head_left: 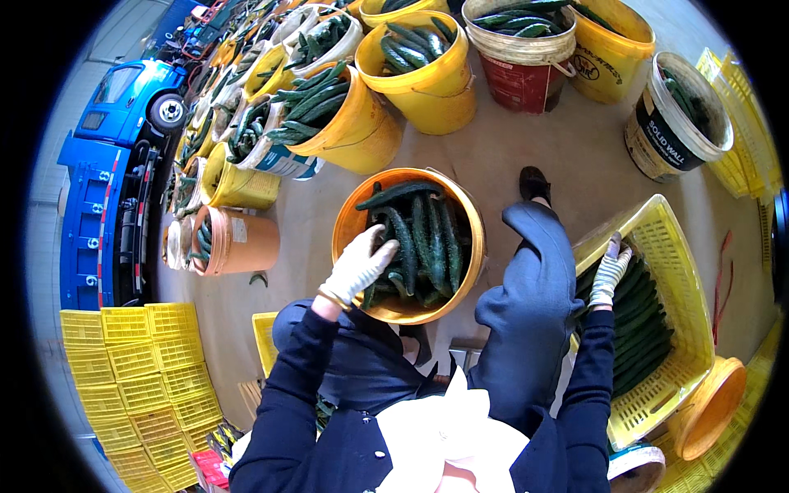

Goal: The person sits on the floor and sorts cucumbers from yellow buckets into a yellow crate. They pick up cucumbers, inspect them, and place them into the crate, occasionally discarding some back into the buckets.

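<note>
An orange bucket (472, 271) full of dark green cucumbers (421, 238) stands between my knees. My left hand (360, 261), in a white glove, reaches over its left rim, and its fingers curl against a cucumber at the left of the pile. To my right, a yellow slatted crate (686, 304) holds a row of long cucumbers (637, 329) lying side by side. My right hand (610, 269), in a striped glove with darkened fingertips, rests at the crate's far left end, fingers stretched out over the cucumbers. What lies under its palm is hidden.
Yellow buckets (440, 90), a red-and-white bucket (522, 74) and a black-and-white bucket (653, 135) stand ahead, several with cucumbers. A peach-coloured bucket (246, 242) is at left, near stacked yellow crates (140, 370) and a blue truck (115, 115). An orange bucket (713, 407) sits beyond my crate.
</note>
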A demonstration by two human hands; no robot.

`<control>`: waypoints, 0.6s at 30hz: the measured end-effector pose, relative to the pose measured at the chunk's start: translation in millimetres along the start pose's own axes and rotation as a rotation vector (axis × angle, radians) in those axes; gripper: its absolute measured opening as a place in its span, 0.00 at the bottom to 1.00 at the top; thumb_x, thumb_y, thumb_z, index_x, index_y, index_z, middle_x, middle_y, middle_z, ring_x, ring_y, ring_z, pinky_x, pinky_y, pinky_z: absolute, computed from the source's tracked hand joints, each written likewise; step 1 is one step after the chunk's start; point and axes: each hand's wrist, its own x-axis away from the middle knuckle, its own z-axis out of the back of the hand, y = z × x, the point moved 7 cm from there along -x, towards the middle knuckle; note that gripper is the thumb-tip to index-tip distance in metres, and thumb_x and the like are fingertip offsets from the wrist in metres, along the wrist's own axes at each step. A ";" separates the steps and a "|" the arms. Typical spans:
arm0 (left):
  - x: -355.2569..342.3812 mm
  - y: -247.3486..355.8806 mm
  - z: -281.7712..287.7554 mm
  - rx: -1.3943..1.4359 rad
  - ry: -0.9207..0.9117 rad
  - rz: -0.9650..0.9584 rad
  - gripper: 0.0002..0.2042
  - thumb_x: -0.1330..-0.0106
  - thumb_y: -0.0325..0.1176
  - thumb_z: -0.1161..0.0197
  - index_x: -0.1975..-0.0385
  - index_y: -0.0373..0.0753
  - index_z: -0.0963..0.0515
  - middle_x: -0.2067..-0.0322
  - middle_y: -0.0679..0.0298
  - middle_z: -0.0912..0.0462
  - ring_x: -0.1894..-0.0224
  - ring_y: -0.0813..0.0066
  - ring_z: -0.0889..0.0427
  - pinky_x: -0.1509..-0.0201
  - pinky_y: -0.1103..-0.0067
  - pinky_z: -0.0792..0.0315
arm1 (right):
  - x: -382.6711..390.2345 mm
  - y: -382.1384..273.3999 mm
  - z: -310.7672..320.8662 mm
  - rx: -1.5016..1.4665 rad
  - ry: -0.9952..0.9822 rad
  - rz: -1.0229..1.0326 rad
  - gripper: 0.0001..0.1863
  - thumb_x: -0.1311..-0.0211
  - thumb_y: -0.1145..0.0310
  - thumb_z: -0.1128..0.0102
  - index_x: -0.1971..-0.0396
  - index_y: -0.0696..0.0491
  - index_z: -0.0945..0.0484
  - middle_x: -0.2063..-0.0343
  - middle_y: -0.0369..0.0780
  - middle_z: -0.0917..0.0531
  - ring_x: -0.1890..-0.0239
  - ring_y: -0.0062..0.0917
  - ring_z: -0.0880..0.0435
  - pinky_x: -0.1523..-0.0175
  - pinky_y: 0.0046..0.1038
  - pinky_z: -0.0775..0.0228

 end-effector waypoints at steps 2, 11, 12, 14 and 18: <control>-2.5 19.8 -8.0 -0.248 0.108 -0.089 0.34 0.40 0.51 0.43 0.42 0.30 0.37 0.52 0.45 0.25 0.48 0.50 0.27 0.44 0.67 0.33 | -10.0 -3.4 5.7 0.091 -0.079 0.007 0.20 0.35 0.53 0.46 0.68 0.59 0.28 0.74 0.38 0.25 0.70 0.21 0.33 0.61 0.25 0.36; -20.7 -12.4 -49.3 0.293 0.088 0.093 0.44 0.44 0.37 0.34 0.32 0.37 0.57 0.41 0.41 0.36 0.39 0.48 0.34 0.35 0.70 0.42 | 7.2 -90.3 -41.6 0.645 -0.338 0.706 0.11 0.38 0.62 0.43 0.66 0.55 0.21 0.64 0.45 0.19 0.61 0.32 0.21 0.54 0.28 0.31; -22.2 -18.6 -49.0 0.366 0.130 0.055 0.43 0.44 0.37 0.34 0.32 0.37 0.55 0.44 0.44 0.32 0.43 0.53 0.30 0.37 0.72 0.40 | 13.2 -100.3 -60.1 0.762 -0.408 0.890 0.10 0.39 0.64 0.43 0.65 0.54 0.20 0.60 0.45 0.20 0.56 0.33 0.22 0.50 0.29 0.31; -20.8 -17.7 -44.4 0.664 0.002 0.106 0.41 0.44 0.34 0.34 0.33 0.37 0.51 0.46 0.49 0.31 0.45 0.60 0.30 0.38 0.75 0.40 | -12.7 -67.2 -88.2 0.302 -0.734 0.514 0.11 0.38 0.65 0.44 0.61 0.56 0.20 0.55 0.40 0.21 0.53 0.27 0.24 0.45 0.24 0.35; 44.2 17.6 76.3 0.861 0.255 -0.213 0.35 0.44 0.28 0.38 0.35 0.37 0.46 0.42 0.55 0.36 0.42 0.67 0.36 0.38 0.76 0.40 | 2.3 -144.2 -105.0 0.122 -0.822 0.432 0.14 0.36 0.69 0.47 0.53 0.55 0.24 0.59 0.34 0.21 0.56 0.17 0.27 0.48 0.20 0.36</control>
